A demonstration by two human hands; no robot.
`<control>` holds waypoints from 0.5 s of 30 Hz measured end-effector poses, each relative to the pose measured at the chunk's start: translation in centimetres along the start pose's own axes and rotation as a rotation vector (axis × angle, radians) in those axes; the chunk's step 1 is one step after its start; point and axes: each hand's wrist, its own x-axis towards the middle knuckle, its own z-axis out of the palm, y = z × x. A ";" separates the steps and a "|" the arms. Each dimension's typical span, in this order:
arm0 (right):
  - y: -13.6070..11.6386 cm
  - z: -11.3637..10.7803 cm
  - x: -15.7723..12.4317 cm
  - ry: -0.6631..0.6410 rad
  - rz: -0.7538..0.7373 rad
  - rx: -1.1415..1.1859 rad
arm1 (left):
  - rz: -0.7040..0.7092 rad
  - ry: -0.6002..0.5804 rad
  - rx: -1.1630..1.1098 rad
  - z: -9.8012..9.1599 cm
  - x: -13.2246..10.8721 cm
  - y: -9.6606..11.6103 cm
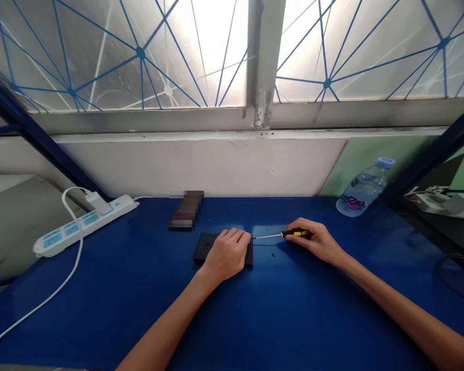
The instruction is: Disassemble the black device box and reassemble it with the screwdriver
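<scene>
A flat black rectangular box [203,248] lies on the blue table. My left hand [228,252] is closed over its right part, with the fingers curled across the far edge and hiding much of the top. In my right hand [313,239] is a screwdriver [288,235] with a black and yellow handle, gripped between thumb and fingers. Its thin metal shaft points left and reaches the box's right side, close to my left fingertips. Whether the tip sits in a screw cannot be made out. A tiny dark piece [272,255] lies on the table below the shaft.
Behind the box lies a blurred dark item [187,211]. At the left is a white power strip [88,224] with a plug and a white cable [75,263] running to the near edge. A water bottle [363,188] stands at the back right beside a blue frame post [429,159].
</scene>
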 end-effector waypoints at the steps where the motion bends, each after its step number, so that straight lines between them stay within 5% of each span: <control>1: 0.1 -0.1 0.3 -0.036 0.051 0.001 | 0.000 0.003 0.007 0.1 0.1 -0.1; 11: -0.8 -0.4 1.5 -0.127 0.303 0.202 | 0.003 0.078 -0.057 1.3 1.1 -1.1; 15: -1.2 -0.4 2.4 -0.139 0.313 0.085 | -0.007 0.101 -0.108 1.2 0.9 -1.3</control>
